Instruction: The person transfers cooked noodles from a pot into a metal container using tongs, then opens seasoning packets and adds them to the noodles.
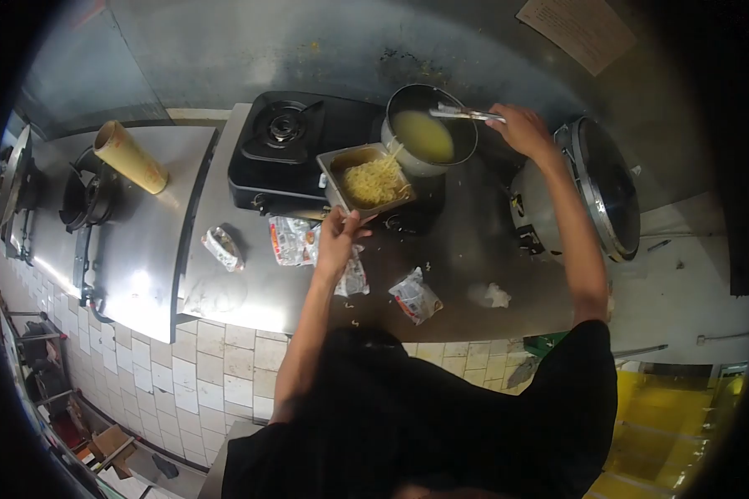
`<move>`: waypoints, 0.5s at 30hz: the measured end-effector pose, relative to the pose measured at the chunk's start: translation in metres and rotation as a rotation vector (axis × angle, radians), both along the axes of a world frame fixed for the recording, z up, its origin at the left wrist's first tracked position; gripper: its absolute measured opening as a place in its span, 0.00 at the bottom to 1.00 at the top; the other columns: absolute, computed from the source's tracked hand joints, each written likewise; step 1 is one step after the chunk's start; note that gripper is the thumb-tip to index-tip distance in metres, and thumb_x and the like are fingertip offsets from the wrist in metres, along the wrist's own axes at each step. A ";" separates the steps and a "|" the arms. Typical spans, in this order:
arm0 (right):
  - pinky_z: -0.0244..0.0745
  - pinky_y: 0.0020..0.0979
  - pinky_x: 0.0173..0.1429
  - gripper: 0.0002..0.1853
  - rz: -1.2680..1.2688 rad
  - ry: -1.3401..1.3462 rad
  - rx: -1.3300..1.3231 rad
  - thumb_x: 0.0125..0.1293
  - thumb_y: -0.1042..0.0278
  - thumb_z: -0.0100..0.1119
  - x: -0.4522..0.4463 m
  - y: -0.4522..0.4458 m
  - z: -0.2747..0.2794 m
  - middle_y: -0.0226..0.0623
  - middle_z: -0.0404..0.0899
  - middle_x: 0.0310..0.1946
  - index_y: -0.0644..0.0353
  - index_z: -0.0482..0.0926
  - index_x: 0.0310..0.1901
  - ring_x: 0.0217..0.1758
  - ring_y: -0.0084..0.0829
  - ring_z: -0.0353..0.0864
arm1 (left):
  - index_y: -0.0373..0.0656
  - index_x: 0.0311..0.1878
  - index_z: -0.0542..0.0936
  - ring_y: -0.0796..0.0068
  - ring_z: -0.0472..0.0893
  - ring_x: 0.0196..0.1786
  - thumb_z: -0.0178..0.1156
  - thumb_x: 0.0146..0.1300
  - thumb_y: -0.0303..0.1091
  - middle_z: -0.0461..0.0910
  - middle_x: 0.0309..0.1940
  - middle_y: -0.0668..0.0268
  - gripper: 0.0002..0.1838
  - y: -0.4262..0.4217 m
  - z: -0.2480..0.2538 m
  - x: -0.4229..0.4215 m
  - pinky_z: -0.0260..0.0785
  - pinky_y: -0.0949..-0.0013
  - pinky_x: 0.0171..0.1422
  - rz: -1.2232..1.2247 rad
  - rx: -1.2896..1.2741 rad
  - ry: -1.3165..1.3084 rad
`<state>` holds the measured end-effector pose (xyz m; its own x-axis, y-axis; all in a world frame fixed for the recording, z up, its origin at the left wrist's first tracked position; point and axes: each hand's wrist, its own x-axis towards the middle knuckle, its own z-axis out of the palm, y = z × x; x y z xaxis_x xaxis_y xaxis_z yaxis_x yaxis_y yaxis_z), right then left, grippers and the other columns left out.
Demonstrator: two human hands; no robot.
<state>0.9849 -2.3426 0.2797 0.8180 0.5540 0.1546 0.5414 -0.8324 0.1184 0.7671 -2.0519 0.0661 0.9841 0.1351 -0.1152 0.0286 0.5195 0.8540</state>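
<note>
My left hand (336,241) grips the near edge of a square metal container (328,173), tilted and held over the stove's front. A heap of yellow noodles (376,183) lies in it, and some strands stretch up toward the pot's side. My right hand (524,131) is closed around metal tongs (468,113), whose tips reach over a pot (414,100). Cloudy yellowish broth (424,137) fills part of the pot, which sits on the stove's right side. Whether the tong tips hold anything cannot be made out.
The black two-burner gas stove (245,170) has its left burner (284,125) exposed. Torn noodle packets (291,239) and another wrapper (416,295) lie on the steel counter (466,249). A large lidded pot (549,200) stands right; a cling-film roll (131,156) lies left.
</note>
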 end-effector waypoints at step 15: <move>0.75 0.50 0.54 0.20 0.168 0.404 -0.307 0.73 0.50 0.49 0.110 0.056 -0.090 0.50 0.83 0.42 0.58 0.80 0.49 0.50 0.53 0.81 | 0.38 0.41 0.70 0.62 0.84 0.55 0.51 0.76 0.32 0.81 0.47 0.58 0.07 -0.004 0.008 0.001 0.79 0.70 0.44 0.041 0.031 0.053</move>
